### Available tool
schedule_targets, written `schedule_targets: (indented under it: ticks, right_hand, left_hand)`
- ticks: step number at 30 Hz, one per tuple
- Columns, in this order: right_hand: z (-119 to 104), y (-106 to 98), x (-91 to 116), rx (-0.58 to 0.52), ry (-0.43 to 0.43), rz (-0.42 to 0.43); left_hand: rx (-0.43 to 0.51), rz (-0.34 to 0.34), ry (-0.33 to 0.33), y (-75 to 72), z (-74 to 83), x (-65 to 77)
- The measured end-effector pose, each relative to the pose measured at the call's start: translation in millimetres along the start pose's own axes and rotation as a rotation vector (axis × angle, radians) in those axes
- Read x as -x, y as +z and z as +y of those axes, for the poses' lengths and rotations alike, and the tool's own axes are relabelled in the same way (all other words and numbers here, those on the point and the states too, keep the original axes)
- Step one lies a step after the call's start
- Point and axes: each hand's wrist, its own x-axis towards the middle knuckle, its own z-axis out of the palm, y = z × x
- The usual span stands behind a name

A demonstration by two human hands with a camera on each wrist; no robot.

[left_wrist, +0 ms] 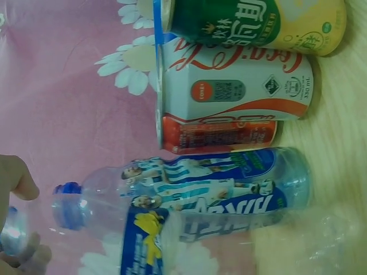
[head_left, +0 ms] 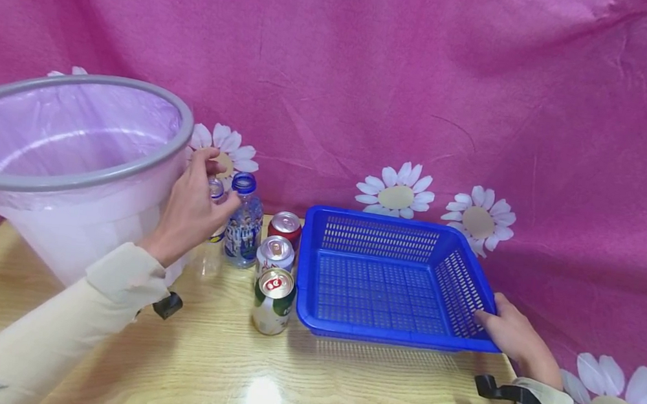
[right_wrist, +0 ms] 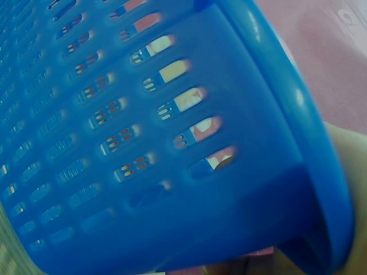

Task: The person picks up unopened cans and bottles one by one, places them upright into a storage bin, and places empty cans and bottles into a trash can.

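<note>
My left hand (head_left: 188, 205) is around the neck of a clear plastic bottle (left_wrist: 143, 240) with a blue and yellow label, thumb and fingers spread apart. Beside it stands a blue-necked plastic bottle (head_left: 242, 236), its label printed with players in striped shirts. With thumb over the rim, my right hand (head_left: 517, 341) grips the right end of a blue plastic basket (head_left: 373, 291). The right wrist view shows that basket's slotted wall (right_wrist: 241, 200) close up; most of the gripping fingers are hidden.
Between bottles and basket stand a red can (head_left: 286, 224), a white Coca-Cola can (head_left: 276, 253) and a green-and-cream can (head_left: 273, 304). A white bin (head_left: 92, 232) with a grey rim and clear liner stands at left. Behind the wooden table (head_left: 207, 373) hangs pink flowered cloth (head_left: 340, 86).
</note>
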Motion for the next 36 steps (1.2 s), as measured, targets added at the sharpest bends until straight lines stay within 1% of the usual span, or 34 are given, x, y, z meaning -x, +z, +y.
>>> schedule_targets:
  ticks: [4,7,10,14,18,29,36]
  right_hand:
    - [0,-1,0,-0.003,0.010,-0.010]
    - [0,-1,-1,-0.004,0.020,-0.017]
    - [0,-1,-1,0.000,0.023,-0.018]
    - [0,-1,0,0.001,0.022,-0.015]
    - [0,-1,0,-0.003,0.027,-0.017]
    - [1,0,0,-0.004,0.024,-0.019]
    - [3,0,0,0.008,0.021,-0.010]
  left_hand:
    - [0.006,-0.002,-0.005,3.4,-3.9,2.4]
    - [0.011,-0.005,-0.027,6.1,-4.9,4.1]
    - [0.007,-0.017,-0.066,8.4,-6.0,5.9]
    - [0.013,-0.047,-0.138,9.4,-9.1,9.4]
    - [0.016,-0.059,-0.183,10.1,-12.1,12.1]
    - [-0.011,-0.055,-0.229,12.1,-13.0,14.9]
    - [-0.013,-0.045,-0.233,13.0,-12.9,17.0]
